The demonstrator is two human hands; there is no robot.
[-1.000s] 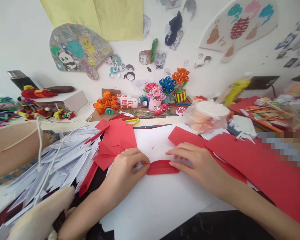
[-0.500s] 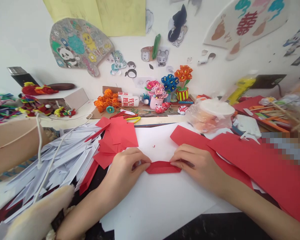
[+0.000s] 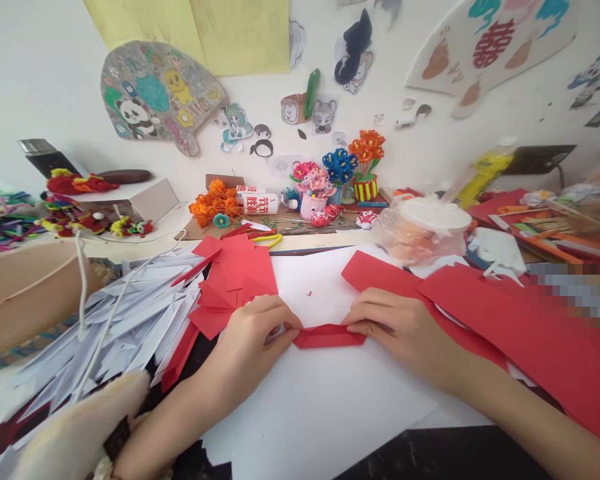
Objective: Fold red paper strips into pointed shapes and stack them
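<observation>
A small folded piece of red paper [image 3: 330, 337] lies over white paper sheets [image 3: 325, 413], pinched at both ends. At its left end, my left hand [image 3: 260, 333] holds the fold between thumb and index finger. My right hand [image 3: 393, 323] pinches the other end the same way. Both wrists rest low over the desk, and the fingers hide the corners of the red strip. Just left of my left hand are cut red paper squares [image 3: 243, 267]. Large red paper sheets [image 3: 510, 327] spread beneath and beyond my right forearm.
Folded white paper strips [image 3: 125, 307] pile up on the left, crossed by a white cable [image 3: 103, 333]. A lidded cup in plastic [image 3: 433, 220] stands behind my right hand. Yellow-handled scissors [image 3: 275, 240] and pipe-cleaner flowers [image 3: 340, 167] sit along the back.
The right hand has shifted very slightly to the right along the red paper's upper edge. Both hands keep their pinch; the view has moved a little.
</observation>
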